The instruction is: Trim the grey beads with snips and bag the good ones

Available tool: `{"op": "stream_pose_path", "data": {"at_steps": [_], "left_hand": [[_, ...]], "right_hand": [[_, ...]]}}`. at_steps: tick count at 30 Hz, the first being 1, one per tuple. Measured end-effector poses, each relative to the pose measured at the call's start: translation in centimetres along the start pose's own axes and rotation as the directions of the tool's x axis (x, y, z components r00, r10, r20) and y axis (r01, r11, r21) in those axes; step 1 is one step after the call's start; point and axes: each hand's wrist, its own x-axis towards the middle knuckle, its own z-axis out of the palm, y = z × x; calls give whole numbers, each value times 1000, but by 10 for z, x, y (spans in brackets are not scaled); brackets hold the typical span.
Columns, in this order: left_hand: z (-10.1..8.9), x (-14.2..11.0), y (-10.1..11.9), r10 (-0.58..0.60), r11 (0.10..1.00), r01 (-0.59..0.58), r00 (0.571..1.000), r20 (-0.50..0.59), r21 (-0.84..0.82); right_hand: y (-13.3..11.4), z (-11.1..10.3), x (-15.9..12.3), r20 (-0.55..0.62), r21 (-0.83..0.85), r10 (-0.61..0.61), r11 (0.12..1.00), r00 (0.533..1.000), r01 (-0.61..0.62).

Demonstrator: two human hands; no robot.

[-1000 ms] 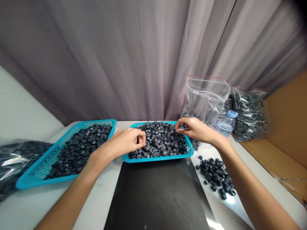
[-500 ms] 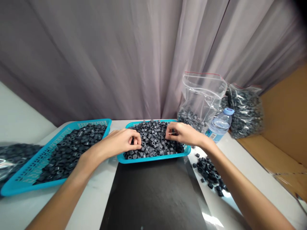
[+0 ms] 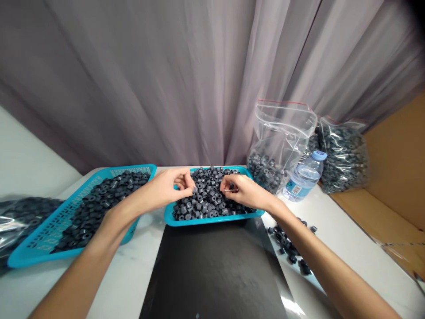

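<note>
Just above the left part of the middle blue basket (image 3: 212,220), my left hand (image 3: 171,186) pinches a small dark grey plastic ring (image 3: 194,190) between thumb and forefinger. My right hand (image 3: 244,188) is closed over the basket's right half. A thin shiny metal tool (image 3: 232,190) shows under its fingers; most of it is hidden, so its exact kind is unclear. Between the hands lies a heap of short dark grey rings (image 3: 209,195), each with a hole through it, filling the basket.
A larger blue basket (image 3: 43,260) of similar rings stands left, beside a filled bag (image 3: 20,217). At right are loose rings (image 3: 287,243), an open zip bag (image 3: 279,128), a water bottle (image 3: 303,175), a full bag (image 3: 345,155) and a cardboard box (image 3: 395,164). A black mat (image 3: 215,270) lies in front.
My left hand has lifted slightly from the heap, and a ring now shows at its fingertips. My right hand has shifted a little left, towards the basket's middle.
</note>
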Motion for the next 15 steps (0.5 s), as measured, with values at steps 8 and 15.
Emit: {"op": "stream_pose_path", "data": {"at_steps": [8,15], "left_hand": [[17,9,-9,18,990,-17,1000,12,-139],[40,18,-6,14,988,-35,989,-146,-149]], "right_hand": [[-3,8,3,-3,0,100,995,995,-100],[2,14,6,-26,-2,135,991,990,-136]]}}
